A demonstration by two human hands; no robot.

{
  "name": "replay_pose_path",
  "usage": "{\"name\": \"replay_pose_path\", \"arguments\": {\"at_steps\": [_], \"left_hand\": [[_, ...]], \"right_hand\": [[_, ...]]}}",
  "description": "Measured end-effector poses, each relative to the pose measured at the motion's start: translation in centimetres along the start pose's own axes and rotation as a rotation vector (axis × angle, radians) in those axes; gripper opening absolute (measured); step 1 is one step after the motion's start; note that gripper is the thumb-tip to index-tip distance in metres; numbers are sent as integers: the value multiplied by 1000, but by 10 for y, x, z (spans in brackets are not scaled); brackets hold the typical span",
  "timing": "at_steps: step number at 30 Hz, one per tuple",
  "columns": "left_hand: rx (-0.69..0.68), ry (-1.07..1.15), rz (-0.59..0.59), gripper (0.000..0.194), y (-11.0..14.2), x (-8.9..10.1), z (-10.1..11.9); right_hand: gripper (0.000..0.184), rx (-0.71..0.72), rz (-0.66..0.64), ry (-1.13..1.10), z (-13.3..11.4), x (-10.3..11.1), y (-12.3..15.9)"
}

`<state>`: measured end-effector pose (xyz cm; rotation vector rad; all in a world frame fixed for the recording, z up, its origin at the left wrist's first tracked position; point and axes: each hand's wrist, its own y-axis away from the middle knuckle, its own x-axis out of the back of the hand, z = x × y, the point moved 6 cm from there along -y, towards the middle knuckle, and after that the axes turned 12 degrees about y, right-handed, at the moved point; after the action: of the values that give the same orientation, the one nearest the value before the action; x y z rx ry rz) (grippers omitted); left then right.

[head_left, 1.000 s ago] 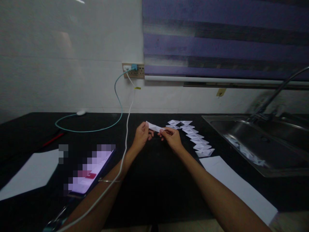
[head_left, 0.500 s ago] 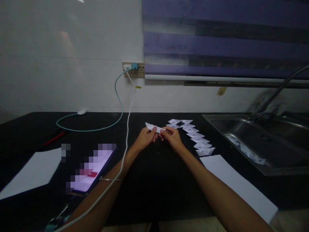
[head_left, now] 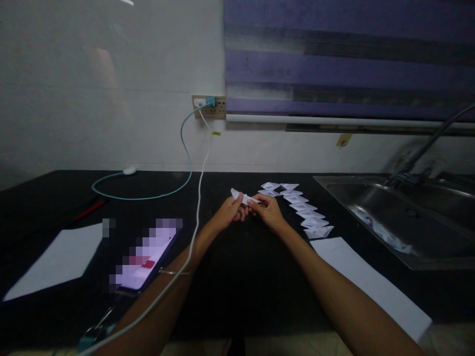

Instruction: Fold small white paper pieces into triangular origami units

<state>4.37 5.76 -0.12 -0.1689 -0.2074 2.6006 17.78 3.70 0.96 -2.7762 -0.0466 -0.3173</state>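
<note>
- Your left grip (head_left: pixel 230 211) is closed on the left part of a small folded white paper (head_left: pixel 245 200), thumb on top.
- Your right grip (head_left: pixel 270 211) pinches the same piece toward its right end, so both hands hold it at once, close together.
- You have that paper in front of you, over the dark surface (head_left: pixel 230 282); its left tip points up past your left thumb.
- Just beyond your right hand, folded paper boats (head_left: pixel 309 215) stand in a slanting row, with two more beside the row's far end.
- Near your right forearm lies a stack of white paper (head_left: pixel 367 284), just below the nearest boat.
- To your right is the metal sink (head_left: pixel 361 235).
- On your left lie a lit phone (head_left: pixel 156 259) and a white sheet (head_left: pixel 55 262); a white cable (head_left: pixel 198 198) crosses your left forearm.
</note>
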Motion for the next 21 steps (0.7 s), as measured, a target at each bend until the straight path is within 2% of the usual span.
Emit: {"name": "replay_pose_path", "arguments": {"at_steps": [3, 5, 8, 11, 14, 18, 21], "left_hand": [[55, 69, 38, 80, -3, 6, -6], [-10, 0, 83, 77, -2, 10, 0], [-98, -119, 84, 74, 2, 12, 8], [-22, 16, 74, 69, 2, 14, 4], [53, 161, 79, 59, 1, 16, -1], [26, 62, 76, 32, 1, 17, 0], [38, 25, 92, 22, 2, 16, 0]], "right_hand": [[39, 13, 9, 36, -1, 4, 0], [38, 33, 1, 66, 0, 5, 0], [36, 63, -14, 107, 2, 6, -1], [34, 114, -2, 201, 0, 10, 0], [29, 206, -11, 408, -6, 12, 4], [24, 291, -67, 621, -8, 12, 8], [30, 361, -11, 681, -12, 14, 10]]}}
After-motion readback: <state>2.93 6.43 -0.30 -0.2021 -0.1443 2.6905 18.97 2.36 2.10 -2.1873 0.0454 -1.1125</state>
